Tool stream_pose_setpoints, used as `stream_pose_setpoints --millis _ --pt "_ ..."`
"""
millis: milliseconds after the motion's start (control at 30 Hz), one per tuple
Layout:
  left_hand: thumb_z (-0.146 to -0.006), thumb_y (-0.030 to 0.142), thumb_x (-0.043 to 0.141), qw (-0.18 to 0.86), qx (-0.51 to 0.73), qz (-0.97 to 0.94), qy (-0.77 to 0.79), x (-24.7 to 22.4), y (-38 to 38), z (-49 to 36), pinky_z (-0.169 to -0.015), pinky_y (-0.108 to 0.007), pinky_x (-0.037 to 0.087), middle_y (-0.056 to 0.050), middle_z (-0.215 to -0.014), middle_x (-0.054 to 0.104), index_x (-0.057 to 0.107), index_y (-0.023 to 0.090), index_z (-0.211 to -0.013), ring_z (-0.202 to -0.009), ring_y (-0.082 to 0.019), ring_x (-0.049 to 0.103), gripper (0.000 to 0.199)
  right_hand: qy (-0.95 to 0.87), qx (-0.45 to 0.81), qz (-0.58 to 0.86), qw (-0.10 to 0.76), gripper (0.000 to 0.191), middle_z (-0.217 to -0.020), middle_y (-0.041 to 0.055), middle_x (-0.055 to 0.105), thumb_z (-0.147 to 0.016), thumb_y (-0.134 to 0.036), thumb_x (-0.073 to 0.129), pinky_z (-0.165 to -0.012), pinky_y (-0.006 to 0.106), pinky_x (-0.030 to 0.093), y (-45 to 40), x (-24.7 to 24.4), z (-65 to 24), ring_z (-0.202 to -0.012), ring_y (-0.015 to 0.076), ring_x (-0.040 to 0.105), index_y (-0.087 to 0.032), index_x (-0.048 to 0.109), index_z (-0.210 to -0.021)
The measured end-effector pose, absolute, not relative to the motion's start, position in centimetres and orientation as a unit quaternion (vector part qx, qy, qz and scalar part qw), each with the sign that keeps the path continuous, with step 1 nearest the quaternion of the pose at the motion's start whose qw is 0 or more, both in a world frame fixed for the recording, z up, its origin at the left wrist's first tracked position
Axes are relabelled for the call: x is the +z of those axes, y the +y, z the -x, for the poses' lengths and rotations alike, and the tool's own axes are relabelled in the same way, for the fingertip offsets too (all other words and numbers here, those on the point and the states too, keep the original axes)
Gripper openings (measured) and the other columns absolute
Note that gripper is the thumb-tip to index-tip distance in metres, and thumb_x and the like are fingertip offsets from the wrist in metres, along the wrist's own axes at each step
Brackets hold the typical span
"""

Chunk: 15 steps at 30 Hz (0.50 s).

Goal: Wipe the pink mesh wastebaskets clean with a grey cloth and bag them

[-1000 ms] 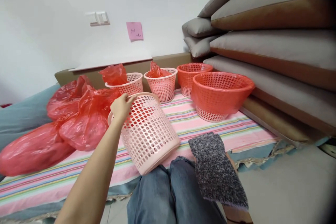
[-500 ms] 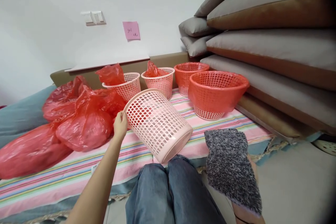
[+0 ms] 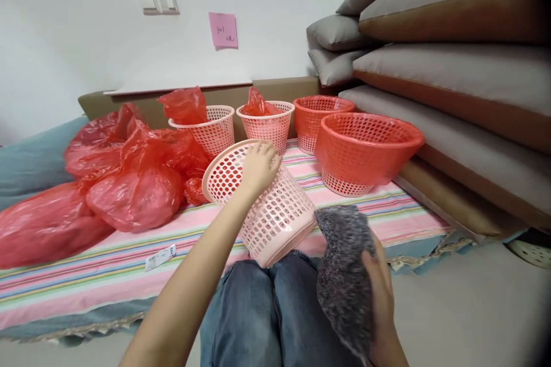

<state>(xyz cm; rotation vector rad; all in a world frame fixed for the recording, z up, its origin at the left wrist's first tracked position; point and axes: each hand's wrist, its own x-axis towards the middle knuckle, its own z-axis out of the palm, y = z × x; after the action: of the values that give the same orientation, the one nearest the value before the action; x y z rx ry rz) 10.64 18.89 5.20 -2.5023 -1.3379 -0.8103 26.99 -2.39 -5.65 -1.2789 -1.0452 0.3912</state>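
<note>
A pale pink perforated plastic basket [image 3: 279, 223] is tilted over my knees, its mouth toward the upper left. My left hand [image 3: 259, 169] lies over its upper side near the rim, fingers bent across it and the tips reaching to the far side. In my right hand [image 3: 381, 281] is a dark grey fuzzy cloth [image 3: 344, 281], gripped with the thumb on its near face. The cloth's upper edge is close to the basket's base; whether they touch I cannot tell.
Two pink baskets [image 3: 269, 126] with red bags stand behind. Two red-lined baskets [image 3: 365, 149] are at right. Filled red plastic bags [image 3: 138, 195] lie at left. Stacked cushions [image 3: 439, 74] rise at right. A small white label [image 3: 160, 257] lies on the striped cover [image 3: 107, 284].
My left hand has shifted from the basket's left rim onto its upper side. The cloth in my right hand has moved left, nearer the basket, and turned more edge-on.
</note>
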Motion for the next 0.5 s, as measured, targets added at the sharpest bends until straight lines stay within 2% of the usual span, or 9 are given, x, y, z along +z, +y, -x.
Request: stream_pose_setpoints --millis 67,133,200,267,400,500 --pt "-0.095 0.035 0.043 0.088 -0.234 0.854 -0.456 3.5 19.2 -12.0 -0.116 -0.06 0.019 -0.004 -0.138 0.059 0.068 0.026 -0.117 -0.14 -0.033 0.037 0.034 -0.548 0.132 0.531 0.633 0.038 -0.14 0.0016 0.054 -0.09 -0.037 0.053 -0.103 0.049 0.043 -1.9 -4.8 -26.1 -0.125 0.0299 0.053 -0.035 0.061 -0.127" --pt "-0.096 0.035 0.042 0.085 -0.212 0.862 -0.454 2.3 19.7 -12.7 -0.117 -0.062 0.015 -0.003 -0.139 0.059 0.069 0.026 -0.116 -0.141 -0.035 0.035 0.035 -0.673 0.044 0.492 0.551 0.04 -0.144 0.0 0.05 -0.088 -0.028 0.056 -0.106 0.053 0.038 -1.1 -4.3 -24.7 -0.13 0.0306 0.046 -0.037 0.061 -0.127" --pt "-0.096 0.035 0.039 0.082 -0.203 0.866 -0.449 1.8 20.0 -12.9 -0.118 -0.061 0.014 -0.003 -0.138 0.06 0.07 0.025 -0.115 -0.142 -0.034 0.034 0.037 -0.754 -0.059 0.471 0.453 0.043 -0.141 -0.0004 0.053 -0.087 -0.022 0.055 -0.102 0.054 0.037 -0.3 -4.3 -23.1 -0.128 0.0319 0.043 -0.037 0.06 -0.128" --pt "-0.097 0.035 0.038 0.082 -0.212 0.867 -0.444 1.7 20.1 -12.7 -0.118 -0.06 0.013 -0.003 -0.136 0.061 0.07 0.024 -0.114 -0.142 -0.034 0.033 0.038 -0.77 -0.123 0.475 0.408 0.042 -0.136 -0.0012 0.057 -0.086 -0.021 0.056 -0.097 0.053 0.037 0.4 -4.7 -21.7 -0.124 0.033 0.043 -0.036 0.062 -0.125" --pt "-0.096 0.035 0.038 0.096 -0.242 0.862 -0.435 1.7 19.8 -12.1 -0.118 -0.061 0.014 -0.002 -0.129 0.066 0.071 0.026 -0.11 -0.139 -0.034 0.037 0.037 -0.752 -0.13 0.479 0.435 0.038 -0.134 -0.0021 0.057 -0.083 -0.03 0.059 -0.099 0.054 0.035 1.7 -5.4 -21.4 -0.123 0.0334 0.041 -0.037 0.064 -0.12" --pt "-0.096 0.033 0.039 0.103 -0.246 0.86 -0.434 1.7 19.1 -11.2 -0.117 -0.06 0.015 -0.002 -0.124 0.068 0.072 0.026 -0.107 -0.138 -0.034 0.039 0.035 -0.676 -0.042 0.518 0.522 0.034 -0.134 0.0018 0.056 -0.085 -0.032 0.057 -0.107 0.053 0.033 3.4 -5.9 -23.3 -0.125 0.0304 0.043 -0.033 0.066 -0.118"
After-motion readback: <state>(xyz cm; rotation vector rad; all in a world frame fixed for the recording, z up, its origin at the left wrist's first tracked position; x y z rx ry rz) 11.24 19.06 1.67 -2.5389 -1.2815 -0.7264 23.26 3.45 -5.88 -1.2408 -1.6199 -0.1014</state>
